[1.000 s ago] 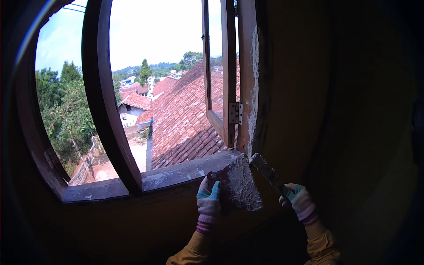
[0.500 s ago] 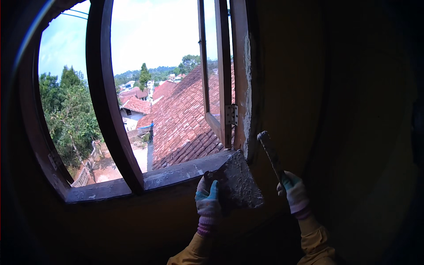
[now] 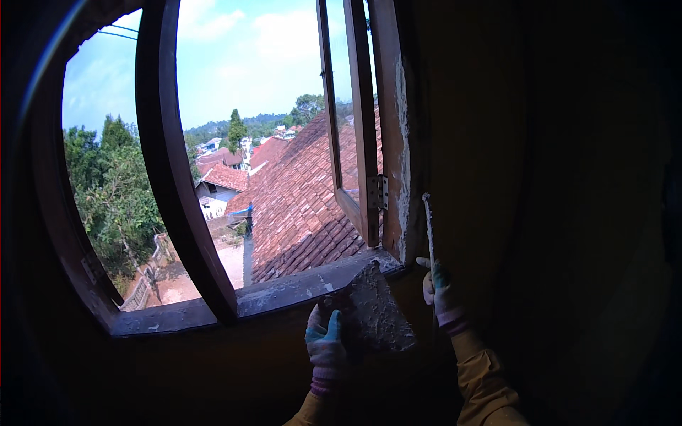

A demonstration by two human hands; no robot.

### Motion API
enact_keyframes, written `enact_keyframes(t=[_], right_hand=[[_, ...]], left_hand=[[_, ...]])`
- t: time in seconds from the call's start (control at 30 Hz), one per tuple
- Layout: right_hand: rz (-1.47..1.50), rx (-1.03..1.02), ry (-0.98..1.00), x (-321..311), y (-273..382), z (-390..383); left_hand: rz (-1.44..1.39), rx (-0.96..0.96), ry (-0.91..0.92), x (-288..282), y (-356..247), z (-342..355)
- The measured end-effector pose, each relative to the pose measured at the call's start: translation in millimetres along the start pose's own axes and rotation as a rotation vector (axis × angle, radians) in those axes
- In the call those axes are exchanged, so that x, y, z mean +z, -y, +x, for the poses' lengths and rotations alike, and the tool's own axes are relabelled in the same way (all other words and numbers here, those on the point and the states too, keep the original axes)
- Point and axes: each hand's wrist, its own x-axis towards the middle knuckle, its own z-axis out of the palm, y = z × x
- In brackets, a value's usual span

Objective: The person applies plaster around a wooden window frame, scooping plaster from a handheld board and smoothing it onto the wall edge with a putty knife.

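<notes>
My left hand (image 3: 326, 343), in a pale glove with blue patches, grips the edge of a dark, roughly triangular board (image 3: 382, 313) smeared with grey plaster. Below the right end of the sill, the board is held up at a tilt. My right hand (image 3: 442, 290), gloved alike, is closed around a thin, plaster-coated trowel (image 3: 430, 226), seen nearly edge-on and pointing up. Its tip is near the wall beside the window frame (image 3: 388, 128); whether it touches cannot be told. A rough pale strip of plaster (image 3: 403, 142) runs along the frame's right edge.
A glazed window sash (image 3: 361, 128) stands swung outward on a metal hinge (image 3: 378, 192). The wooden sill (image 3: 284, 292) and a thick upright post (image 3: 167, 142) lie to the left. Outside is a tiled roof (image 3: 305, 206). The wall (image 3: 476, 163) at right is in deep shadow.
My right hand has moved left toward the frame, and the trowel has turned from leaning left to nearly upright and edge-on. My left hand and the board sit slightly lower and further left.
</notes>
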Motion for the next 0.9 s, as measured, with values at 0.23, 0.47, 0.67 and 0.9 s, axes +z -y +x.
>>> enact_keyframes(t=[0.23,0.47,0.67,0.9], right_hand=[[0.197,0.14,0.3,-52.5,-56.3,38.3],[0.208,0.079,0.288,-10.0,-55.2,28.5],[0.428,0.143,0.793,-34.8,-63.1,63.4],[0.132,-0.038,0.153,31.5,-61.7,21.9]], left_hand=[[-0.026,-0.015,-0.026,0.1,-0.7,-7.2],[-0.037,-0.048,-0.054,-12.7,-11.9,-15.1],[-0.124,-0.096,-0.014,-8.9,-14.1,-20.1],[-0.05,-0.042,-0.118,-34.7,-8.7,-21.4]])
